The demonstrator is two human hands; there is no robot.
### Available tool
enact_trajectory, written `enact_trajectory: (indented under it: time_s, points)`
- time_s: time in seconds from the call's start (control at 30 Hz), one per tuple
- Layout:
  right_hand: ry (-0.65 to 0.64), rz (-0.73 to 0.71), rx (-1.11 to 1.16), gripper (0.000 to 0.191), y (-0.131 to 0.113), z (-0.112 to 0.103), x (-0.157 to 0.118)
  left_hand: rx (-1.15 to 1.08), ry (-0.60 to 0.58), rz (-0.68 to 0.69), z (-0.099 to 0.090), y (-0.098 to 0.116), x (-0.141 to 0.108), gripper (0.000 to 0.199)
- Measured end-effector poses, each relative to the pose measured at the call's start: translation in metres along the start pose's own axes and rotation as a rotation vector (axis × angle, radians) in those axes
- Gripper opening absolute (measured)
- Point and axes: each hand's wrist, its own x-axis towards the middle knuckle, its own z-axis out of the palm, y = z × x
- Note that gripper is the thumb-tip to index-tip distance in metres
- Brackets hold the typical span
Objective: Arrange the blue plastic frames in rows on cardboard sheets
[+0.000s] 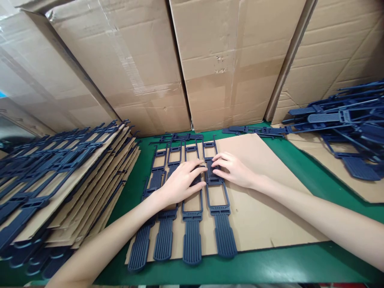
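Note:
Several dark blue plastic frames with ribbed paddle ends lie side by side on a cardboard sheet (264, 208). My left hand (184, 180) is over the third frame from the left (192, 240), its fingers stretched towards the rightmost frame (225, 236). Fingers apart, my right hand (234, 170) rests its fingertips on the middle section of that rightmost frame, at its right edge. Neither hand is visibly closed around a part. My left hand and forearm hide portions of the frames underneath.
On the left stands a stack of cardboard sheets (90, 204) layered with similar blue frames. A loose pile of blue frames (345, 124) lies on cardboard at the right. Large cardboard boxes (234, 60) line the back of the green table (270, 266).

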Motion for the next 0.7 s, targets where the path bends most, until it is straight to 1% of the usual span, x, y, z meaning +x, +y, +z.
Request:
enact_trajectory:
  time_s: [0.1,0.23,0.43,0.7]
  points:
    - [0.003,-0.031,0.044,0.018,0.0034,0.0030,-0.0022,0.017,-0.078,0.029,0.0037,-0.0023,-0.0016,0.045]
    - [0.007,-0.038,0.064,0.017,0.0034,0.0021,-0.0022,0.031,-0.129,0.012,0.0060,-0.0040,-0.0024,0.050]
    - [0.026,-0.026,0.086,0.014,0.0039,0.0014,-0.0011,0.057,-0.150,0.000,0.0053,-0.0026,-0.0026,0.049]
    - [0.037,-0.038,0.103,0.012,0.0063,0.0037,0.0004,0.069,-0.127,0.007,0.0071,-0.0021,-0.0026,0.049]
